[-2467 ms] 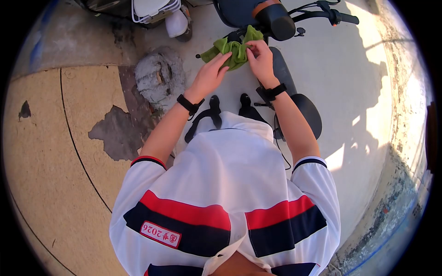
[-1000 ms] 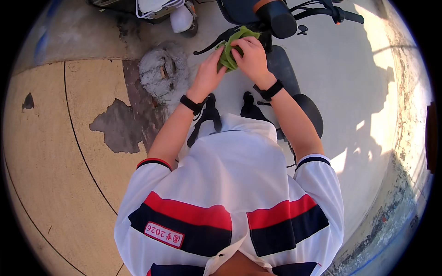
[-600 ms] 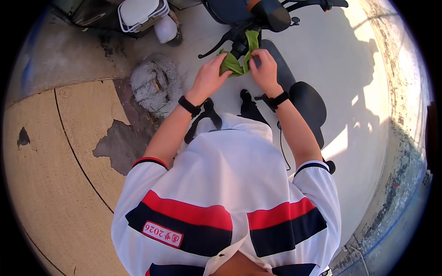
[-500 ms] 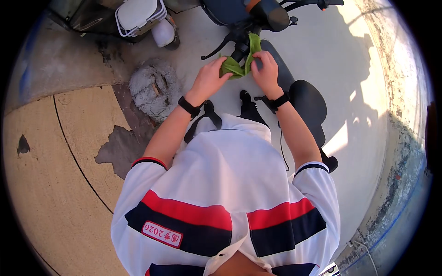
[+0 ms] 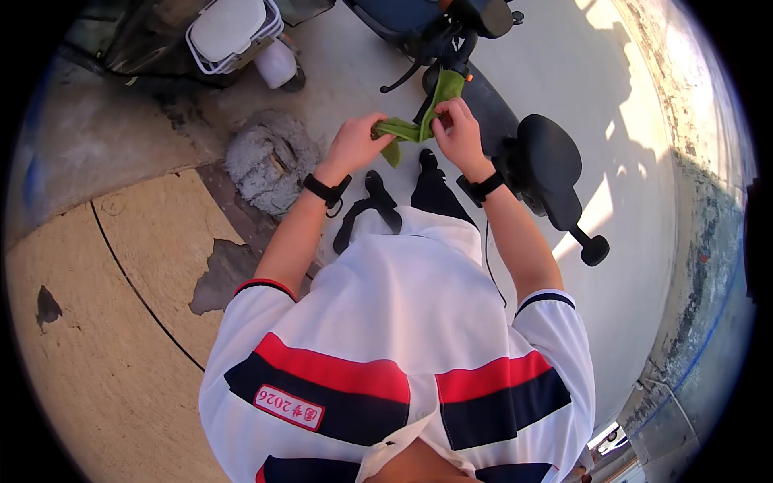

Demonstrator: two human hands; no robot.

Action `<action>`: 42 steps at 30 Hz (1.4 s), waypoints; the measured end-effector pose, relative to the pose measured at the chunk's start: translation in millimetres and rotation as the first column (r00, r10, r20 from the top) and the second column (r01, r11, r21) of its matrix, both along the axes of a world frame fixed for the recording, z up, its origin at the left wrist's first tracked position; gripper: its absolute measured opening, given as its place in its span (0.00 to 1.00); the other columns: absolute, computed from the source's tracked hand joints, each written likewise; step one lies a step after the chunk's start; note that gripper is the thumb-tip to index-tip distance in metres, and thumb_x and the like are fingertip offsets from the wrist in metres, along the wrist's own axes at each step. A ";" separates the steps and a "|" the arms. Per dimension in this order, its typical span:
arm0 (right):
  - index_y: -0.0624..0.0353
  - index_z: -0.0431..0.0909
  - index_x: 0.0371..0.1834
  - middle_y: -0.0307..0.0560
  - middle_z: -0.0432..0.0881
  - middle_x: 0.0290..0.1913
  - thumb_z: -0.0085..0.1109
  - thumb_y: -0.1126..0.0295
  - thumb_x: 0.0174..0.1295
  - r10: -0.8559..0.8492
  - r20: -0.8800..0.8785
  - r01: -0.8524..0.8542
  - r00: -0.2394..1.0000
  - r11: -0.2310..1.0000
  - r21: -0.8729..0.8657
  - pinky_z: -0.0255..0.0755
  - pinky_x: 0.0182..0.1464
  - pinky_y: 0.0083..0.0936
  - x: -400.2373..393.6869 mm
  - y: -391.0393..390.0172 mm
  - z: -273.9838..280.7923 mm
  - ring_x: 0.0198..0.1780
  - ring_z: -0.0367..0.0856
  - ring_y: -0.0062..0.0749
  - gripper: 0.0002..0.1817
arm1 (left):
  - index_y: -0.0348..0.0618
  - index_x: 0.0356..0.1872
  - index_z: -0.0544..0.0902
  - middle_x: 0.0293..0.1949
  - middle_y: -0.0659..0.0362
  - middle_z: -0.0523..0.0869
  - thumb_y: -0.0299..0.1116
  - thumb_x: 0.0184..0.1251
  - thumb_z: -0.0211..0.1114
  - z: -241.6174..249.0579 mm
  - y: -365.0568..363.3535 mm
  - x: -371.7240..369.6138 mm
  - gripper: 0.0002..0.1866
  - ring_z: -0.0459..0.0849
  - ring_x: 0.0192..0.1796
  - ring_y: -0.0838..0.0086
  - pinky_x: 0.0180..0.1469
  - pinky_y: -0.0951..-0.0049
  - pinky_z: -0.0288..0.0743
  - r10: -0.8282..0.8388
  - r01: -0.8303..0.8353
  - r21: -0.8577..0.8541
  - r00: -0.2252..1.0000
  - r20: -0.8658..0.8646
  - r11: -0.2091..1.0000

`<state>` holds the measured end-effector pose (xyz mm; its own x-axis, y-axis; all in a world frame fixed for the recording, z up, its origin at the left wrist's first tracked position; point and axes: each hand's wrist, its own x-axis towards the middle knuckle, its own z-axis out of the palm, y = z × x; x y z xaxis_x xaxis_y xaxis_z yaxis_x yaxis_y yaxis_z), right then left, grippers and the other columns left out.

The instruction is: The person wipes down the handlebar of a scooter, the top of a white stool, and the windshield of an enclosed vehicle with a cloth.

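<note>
Holding: both hands are pinching a long, green, soft-looking fabric cloth (image 5: 442,90) around 12 o'clock, taking 12 as straight ahead of the wearer.
Left hand: the left hand (image 5: 354,146) is sitting between 11 and 12, its thumb and fingers closing on the cloth's left part, with a short bit dangling just below.
Right hand: the right hand (image 5: 457,138) is working at about 1, thumb and fingertips nipping the right-hand stretch.
Gap: the hands are staying out of contact with each other, the fabric bridging between them.
Cloth: it's bending into a rough V beside a dark tubular handlebar end (image 5: 422,109), one side running up towards 1. Can't tell if it's wrapping all the way round, sorry.
Wrists: a black band is circling each one.
Bike: a black padded seat (image 5: 549,153) is sticking out at 2, and a slim black lever (image 5: 400,78) is pointing leftwards near 12.
Floor stuff: a lumpy, round grey mass (image 5: 272,163) is resting at 10.
Other ride: a pale seat (image 5: 229,29) with a white metal rail is showing up at 11.
Feet: two black shoes are poking out just below the hands, near 12.
</note>
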<state>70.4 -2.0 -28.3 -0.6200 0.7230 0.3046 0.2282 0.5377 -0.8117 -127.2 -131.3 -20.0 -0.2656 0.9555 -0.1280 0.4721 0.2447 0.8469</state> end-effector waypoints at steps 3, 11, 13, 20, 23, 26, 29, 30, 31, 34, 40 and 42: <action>0.61 0.75 0.45 0.48 0.81 0.30 0.63 0.78 0.61 -0.024 0.054 0.028 0.998 0.998 -0.062 0.76 0.32 0.28 5.6 -6.7 -2.6 0.28 0.83 0.37 0.10 | 0.40 0.52 0.82 0.40 0.48 0.89 0.34 0.60 0.73 -6.3 -0.2 -14.4 0.20 0.89 0.41 0.56 0.45 0.62 0.81 0.143 -0.142 0.023 0.990 -0.008 0.990; 0.62 0.75 0.48 0.48 0.84 0.30 0.61 0.77 0.65 -0.338 -0.069 0.336 0.939 0.941 -0.035 0.78 0.35 0.27 2.2 15.7 4.0 0.29 0.85 0.34 0.10 | 0.43 0.65 0.77 0.54 0.49 0.87 0.31 0.67 0.71 7.8 37.4 -23.7 0.25 0.88 0.53 0.63 0.53 0.67 0.81 0.227 -0.210 0.297 0.974 -0.022 0.931; 0.62 0.75 0.48 0.50 0.86 0.34 0.61 0.77 0.66 -0.351 -0.076 0.350 0.933 0.936 -0.025 0.79 0.37 0.26 1.1 24.5 13.1 0.32 0.86 0.33 0.09 | 0.43 0.67 0.75 0.55 0.47 0.87 0.31 0.69 0.69 5.6 54.0 -17.7 0.26 0.87 0.55 0.60 0.54 0.65 0.81 0.200 -0.167 0.326 0.977 -0.071 0.931; 0.61 0.76 0.48 0.49 0.82 0.44 0.64 0.78 0.61 -0.179 -0.101 0.179 0.979 0.984 -0.008 0.81 0.42 0.31 -5.8 42.1 23.3 0.41 0.86 0.41 0.13 | 0.40 0.68 0.74 0.50 0.39 0.86 0.29 0.70 0.64 -21.0 92.5 -0.5 0.25 0.83 0.53 0.42 0.54 0.53 0.78 0.014 0.017 0.190 0.987 -0.163 0.982; 0.60 0.76 0.47 0.48 0.81 0.43 0.65 0.79 0.59 -0.159 -0.051 0.160 0.986 0.987 0.016 0.80 0.43 0.32 -9.0 46.1 18.6 0.42 0.85 0.41 0.14 | 0.41 0.68 0.74 0.47 0.38 0.86 0.28 0.70 0.63 -23.6 90.9 2.3 0.25 0.83 0.50 0.40 0.50 0.51 0.78 0.004 0.030 0.181 0.983 -0.186 0.983; 0.59 0.76 0.46 0.47 0.81 0.42 0.66 0.79 0.56 -0.168 -0.027 0.170 0.985 0.981 0.091 0.79 0.43 0.34 -9.6 51.2 20.4 0.42 0.84 0.42 0.15 | 0.41 0.68 0.74 0.44 0.37 0.86 0.28 0.71 0.62 -21.9 89.5 6.0 0.25 0.83 0.48 0.39 0.48 0.49 0.77 0.016 0.023 0.151 0.967 -0.253 0.988; 0.61 0.75 0.47 0.48 0.79 0.40 0.64 0.81 0.58 -0.164 -0.014 0.164 0.986 0.979 0.124 0.80 0.43 0.30 -5.4 54.8 20.6 0.39 0.85 0.40 0.14 | 0.40 0.68 0.74 0.43 0.37 0.86 0.27 0.71 0.62 -20.1 88.8 12.6 0.24 0.83 0.47 0.38 0.47 0.48 0.77 0.009 0.020 0.105 0.964 -0.267 0.994; 0.60 0.75 0.47 0.48 0.79 0.40 0.64 0.80 0.58 -0.167 -0.010 0.167 0.986 0.977 0.133 0.79 0.42 0.31 -3.8 55.6 21.1 0.39 0.84 0.40 0.14 | 0.39 0.68 0.74 0.43 0.36 0.86 0.27 0.71 0.62 -20.8 89.0 14.5 0.24 0.83 0.47 0.38 0.47 0.48 0.77 0.004 0.021 0.090 0.965 -0.262 0.996; 0.60 0.75 0.46 0.48 0.79 0.39 0.64 0.80 0.58 -0.171 -0.005 0.170 0.985 0.975 0.140 0.79 0.42 0.31 -1.7 56.2 21.6 0.39 0.84 0.40 0.14 | 0.39 0.68 0.73 0.43 0.36 0.86 0.27 0.71 0.62 -21.8 89.0 17.3 0.24 0.83 0.47 0.38 0.47 0.48 0.77 0.000 0.022 0.086 0.970 -0.242 0.996; 0.59 0.75 0.46 0.47 0.78 0.39 0.64 0.79 0.57 -0.174 0.017 0.169 0.985 0.971 0.171 0.78 0.41 0.32 6.1 57.9 18.8 0.39 0.83 0.40 0.14 | 0.38 0.68 0.73 0.43 0.37 0.86 0.27 0.71 0.62 -31.0 85.5 27.0 0.24 0.84 0.47 0.39 0.47 0.48 0.77 -0.005 0.022 0.088 0.981 -0.194 0.996; 0.57 0.77 0.45 0.45 0.79 0.40 0.65 0.77 0.56 -0.172 0.077 0.156 0.982 0.973 0.172 0.78 0.42 0.36 27.8 58.2 12.0 0.42 0.82 0.43 0.13 | 0.37 0.66 0.74 0.42 0.38 0.86 0.26 0.70 0.63 -35.3 80.3 46.1 0.24 0.85 0.47 0.40 0.46 0.52 0.79 -0.034 0.042 0.061 0.991 -0.132 0.997; 0.57 0.77 0.45 0.45 0.79 0.40 0.65 0.77 0.56 -0.182 0.083 0.168 0.980 0.974 0.151 0.78 0.42 0.36 34.0 57.7 10.9 0.42 0.82 0.43 0.14 | 0.36 0.65 0.74 0.42 0.38 0.86 0.26 0.69 0.64 -36.5 80.0 50.0 0.24 0.85 0.46 0.41 0.46 0.54 0.80 -0.064 0.069 0.033 0.991 -0.118 0.997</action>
